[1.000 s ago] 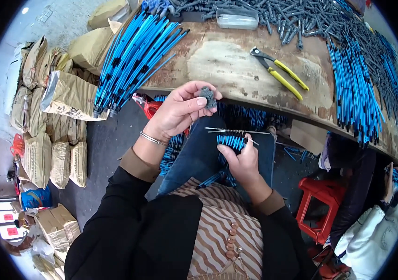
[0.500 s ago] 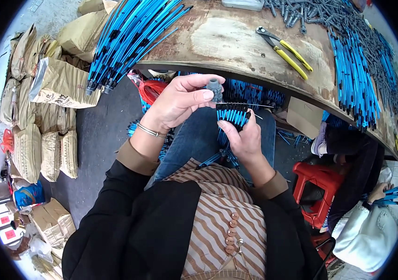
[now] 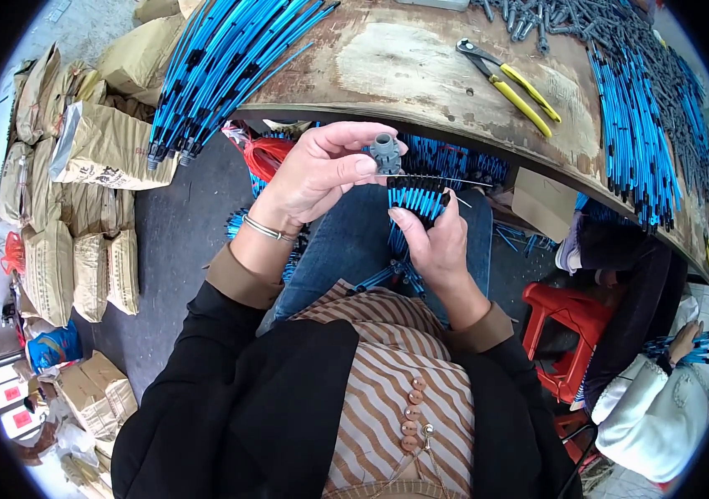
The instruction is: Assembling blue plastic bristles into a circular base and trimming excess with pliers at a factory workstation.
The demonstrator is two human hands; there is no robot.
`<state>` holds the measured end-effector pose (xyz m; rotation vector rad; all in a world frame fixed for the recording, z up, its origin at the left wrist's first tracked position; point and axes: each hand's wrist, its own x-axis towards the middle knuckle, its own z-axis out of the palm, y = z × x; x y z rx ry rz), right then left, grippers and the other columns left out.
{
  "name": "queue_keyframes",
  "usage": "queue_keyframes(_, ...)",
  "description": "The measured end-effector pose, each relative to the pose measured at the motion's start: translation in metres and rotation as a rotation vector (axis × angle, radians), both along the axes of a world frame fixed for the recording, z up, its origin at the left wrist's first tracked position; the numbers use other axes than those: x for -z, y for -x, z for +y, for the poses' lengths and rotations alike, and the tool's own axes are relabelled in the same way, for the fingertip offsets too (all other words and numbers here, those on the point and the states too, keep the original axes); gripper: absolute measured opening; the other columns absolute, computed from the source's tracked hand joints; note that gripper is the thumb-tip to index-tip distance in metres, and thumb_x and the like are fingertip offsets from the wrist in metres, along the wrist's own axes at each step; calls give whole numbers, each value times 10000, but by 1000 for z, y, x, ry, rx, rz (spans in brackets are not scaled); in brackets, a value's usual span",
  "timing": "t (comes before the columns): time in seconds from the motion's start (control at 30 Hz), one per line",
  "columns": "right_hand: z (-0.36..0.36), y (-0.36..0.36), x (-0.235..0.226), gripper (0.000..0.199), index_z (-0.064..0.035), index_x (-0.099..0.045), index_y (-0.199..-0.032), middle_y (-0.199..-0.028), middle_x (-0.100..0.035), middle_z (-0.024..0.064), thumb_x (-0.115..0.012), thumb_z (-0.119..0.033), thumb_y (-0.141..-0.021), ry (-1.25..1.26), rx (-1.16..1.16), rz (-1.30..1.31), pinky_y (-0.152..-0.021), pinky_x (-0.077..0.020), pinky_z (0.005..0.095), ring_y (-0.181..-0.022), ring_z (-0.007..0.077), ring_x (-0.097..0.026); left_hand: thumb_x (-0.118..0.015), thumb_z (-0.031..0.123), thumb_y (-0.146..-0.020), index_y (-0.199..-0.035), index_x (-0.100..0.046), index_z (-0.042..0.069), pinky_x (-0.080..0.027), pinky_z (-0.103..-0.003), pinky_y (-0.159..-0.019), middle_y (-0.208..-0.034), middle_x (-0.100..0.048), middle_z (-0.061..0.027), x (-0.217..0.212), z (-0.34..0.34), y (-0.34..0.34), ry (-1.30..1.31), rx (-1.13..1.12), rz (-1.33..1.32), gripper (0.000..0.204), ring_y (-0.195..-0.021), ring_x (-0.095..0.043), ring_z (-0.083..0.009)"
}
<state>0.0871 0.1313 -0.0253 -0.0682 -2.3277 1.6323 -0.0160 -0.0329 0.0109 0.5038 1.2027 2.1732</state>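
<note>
In front of the table edge, my left hand [image 3: 318, 172] pinches a grey plastic fitting [image 3: 385, 155] with a round open top between thumb and fingers. Beside it, my right hand [image 3: 437, 241] grips a bundle of thin blue tubes [image 3: 417, 200] with black ends. A thin metal wire [image 3: 454, 180] runs across the black ends, just below the fitting, and pokes out to the right. Whether the wire passes into the fitting I cannot make out. More blue tubes with grey ends [image 3: 387, 274] lie on my lap.
On the wooden table [image 3: 404, 62] lie yellow-handled pliers [image 3: 511, 87], long blue tubes [image 3: 221, 62], a second tube pile [image 3: 633, 133] and many grey fittings [image 3: 595, 29]. Brown sacks [image 3: 46, 266] stand left. At right are a red stool [image 3: 562, 337] and a co-worker's hand [image 3: 685, 341] with blue tubes.
The grey fitting in my left hand has tipped slightly, its open top now facing me more. My right hand keeps its hold on the tubes. The co-worker's hand at right has shifted.
</note>
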Motion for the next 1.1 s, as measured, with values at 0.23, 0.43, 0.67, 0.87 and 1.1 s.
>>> queue_keyframes(0.23, 1, 5, 3, 434, 16, -493, -1085, -785, -662, 136, -733, -154, -766, -13, 38, 24, -545, -492, 331, -604, 258, -627, -697, -79, -691, -1296, -489, 7, -526, -253, -823, -1226, -529, -160, -18, 9, -20, 363, -209, 512, 646, -862, -577, -126)
queue_keyframes(0.43, 2, 6, 5, 471, 15, -502, -1083, -796, -664, 143, -761, -173, -737, -19, 51, 39, -553, -497, 330, -619, 261, -634, -711, -109, -663, -1286, -504, 10, -513, -221, -796, -1234, -512, -120, -24, 16, -33, 537, -347, 698, 667, -831, -554, -93)
queue_keyframes(0.67, -2, 3, -2, 503, 18, -514, -1071, -798, -662, 152, -789, -192, -706, 3, 54, 0, -560, -500, 332, -631, 265, -636, -701, -101, -684, -1245, -544, 3, -486, -189, -740, -1162, -547, -107, -27, 16, -39, 620, -417, 730, 592, -814, -553, -91)
queue_keyframes(0.87, -2, 1, 2, 470, 26, -514, -1054, -775, -650, 157, -773, -188, -726, 10, 32, -5, -553, -495, 340, -619, 272, -628, -694, -107, -689, -1211, -559, -8, -483, -180, -723, -1125, -582, -111, -28, 12, -39, 676, -415, 750, 548, -817, -571, -92)
queue_keyframes(1.1, 6, 1, 2, 425, 29, -510, -1037, -751, -638, 161, -743, -195, -760, -10, -43, 2, -535, -486, 349, -594, 277, -615, -677, -122, -703, -1175, -559, -12, -497, -196, -743, -1099, -618, -123, -22, 7, -38, 360, -301, 352, 499, -827, -591, -97)
